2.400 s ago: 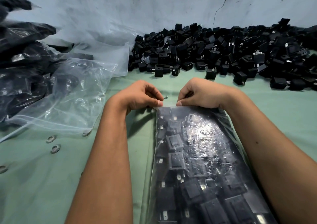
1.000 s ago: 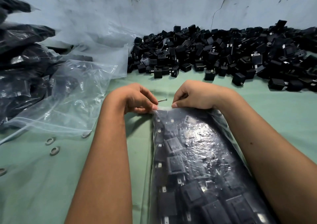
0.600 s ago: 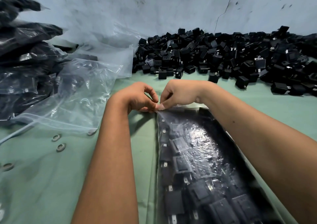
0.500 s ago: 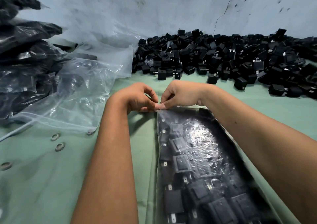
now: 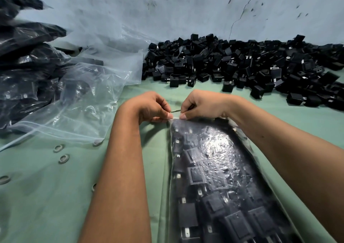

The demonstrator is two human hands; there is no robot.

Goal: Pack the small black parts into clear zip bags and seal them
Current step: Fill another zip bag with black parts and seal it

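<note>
The full zip bag [image 5: 223, 177] is laid flat on the green surface [image 5: 46, 196], and every place here is told from it. It is packed tight with small black parts, so it is judged to be heavy and lumpy, while its clear skin is thin, soft and slippery. A bag like this is best held by its top edge, where the zip strip runs, or lifted from below with both hands (the thin plastic could stretch or tear if it is pulled by one corner).

The left hand [image 5: 149, 107] is clamped on the bag's top left corner, with the strip pinched between thumb and finger. The right hand [image 5: 202, 105] is curled on the top edge just beside it, and the strip is pinched there too. The two hands are close together but not touching. A thin metal pin [image 5: 176, 110] is seen between them; which hand holds it cannot be told. The seal is judged to be only begun, with the rest of the strip hidden under the right hand.

Beyond the bag's top, a big heap of loose black parts [image 5: 242, 66] is piled against a pale, cracked wall [image 5: 186, 10]. To the bag's left, empty clear bags [image 5: 83, 97] are spread out, and further left filled bags [image 5: 24, 66] are stacked. A few metal rings [image 5: 64, 158] are set in the green cover, left of the bag.
</note>
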